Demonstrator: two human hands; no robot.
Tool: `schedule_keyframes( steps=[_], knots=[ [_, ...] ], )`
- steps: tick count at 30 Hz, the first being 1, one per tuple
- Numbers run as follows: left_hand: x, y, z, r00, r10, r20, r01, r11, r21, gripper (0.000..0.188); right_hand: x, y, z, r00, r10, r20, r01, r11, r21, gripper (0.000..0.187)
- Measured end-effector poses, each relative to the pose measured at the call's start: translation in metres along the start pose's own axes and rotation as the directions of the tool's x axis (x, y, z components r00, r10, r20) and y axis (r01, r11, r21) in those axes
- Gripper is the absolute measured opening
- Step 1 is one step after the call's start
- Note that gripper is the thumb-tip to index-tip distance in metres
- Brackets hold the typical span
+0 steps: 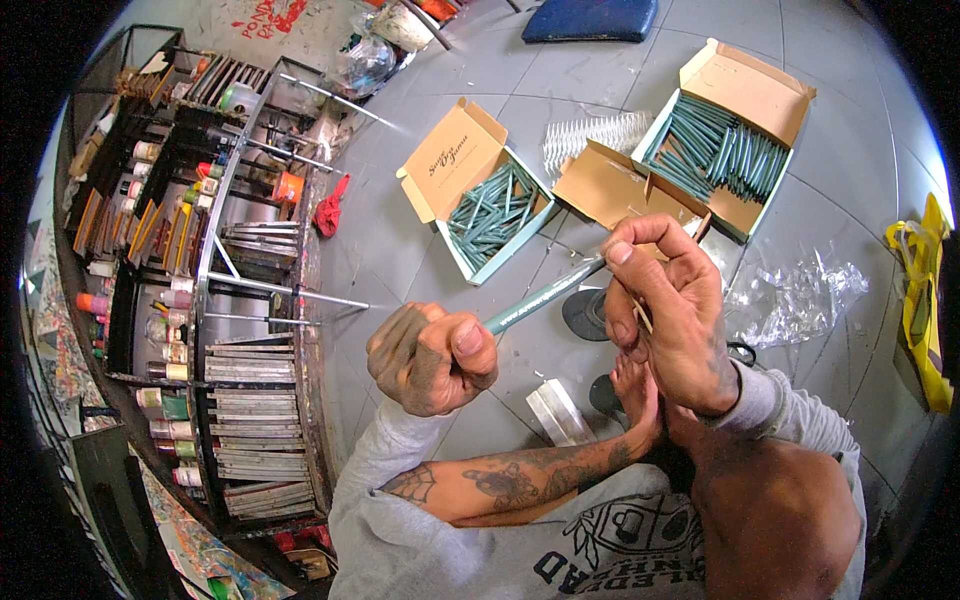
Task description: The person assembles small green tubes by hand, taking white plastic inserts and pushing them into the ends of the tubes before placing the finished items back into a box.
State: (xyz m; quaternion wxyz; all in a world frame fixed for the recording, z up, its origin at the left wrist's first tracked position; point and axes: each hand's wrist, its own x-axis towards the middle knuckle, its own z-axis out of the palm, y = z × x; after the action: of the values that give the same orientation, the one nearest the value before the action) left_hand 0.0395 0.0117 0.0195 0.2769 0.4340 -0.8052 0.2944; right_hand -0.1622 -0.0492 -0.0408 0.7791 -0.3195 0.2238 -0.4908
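A teal pen point(541, 297) with pale lettering along its barrel spans the space between my hands, tilted up to the right. My left hand point(432, 358) is closed round its lower left end. With thumb and forefinger, my right hand point(672, 300) pinches the dark upper end. Something thin and pale shows between the other right fingers, too small to name. Beyond my hands, a carton point(455, 165) with its lid raised holds many loose teal pens point(493, 215). To the right, a second carton point(750, 85) holds more teal pens point(715, 150), partly in rows.
A rack point(215, 275) with paint bottles and stacked frames stands at left, its metal bars jutting right. Clear plastic wrap point(800, 295) and a yellow bag point(922, 300) lie at right. A white box point(560, 412) sits near my feet. A blue cushion point(590, 20) lies far off.
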Motion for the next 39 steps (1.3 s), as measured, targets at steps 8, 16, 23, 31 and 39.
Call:
schedule_keyframes(
  steps=[8, 16, 23, 31, 39],
  knots=[
    [-0.003, -0.004, -0.004, 0.999, 0.017, -0.03, -0.017, 1.0, 0.004, 0.009, 0.005, -0.014, -0.011, 0.995, 0.08, -0.065, -0.067, 0.981, 0.181, 0.015],
    [-0.005, 0.0, -0.006, 0.998, -0.054, -0.023, 0.054, 0.999, 0.0, 0.023, 0.008, -0.019, -0.023, 0.989, 0.137, -0.049, -0.118, 0.95, 0.289, 0.013],
    [-0.006, -0.002, -0.006, 0.998, -0.05, -0.044, 0.049, 0.998, -0.026, 0.022, 0.011, -0.021, -0.032, 0.983, 0.182, -0.016, -0.164, 0.916, 0.365, 0.014],
    [-0.014, -0.008, -0.004, 0.991, -0.08, -0.11, 0.079, 0.997, -0.014, 0.025, 0.018, -0.023, -0.062, 0.995, 0.072, -0.073, -0.04, 0.931, 0.362, 0.016],
    [-0.037, -0.03, -0.012, 0.951, -0.149, -0.271, 0.136, 0.989, -0.065, 0.028, 0.029, -0.023, -0.105, 0.961, -0.02, -0.277, 0.113, 0.939, 0.324, 0.016]
  ],
)
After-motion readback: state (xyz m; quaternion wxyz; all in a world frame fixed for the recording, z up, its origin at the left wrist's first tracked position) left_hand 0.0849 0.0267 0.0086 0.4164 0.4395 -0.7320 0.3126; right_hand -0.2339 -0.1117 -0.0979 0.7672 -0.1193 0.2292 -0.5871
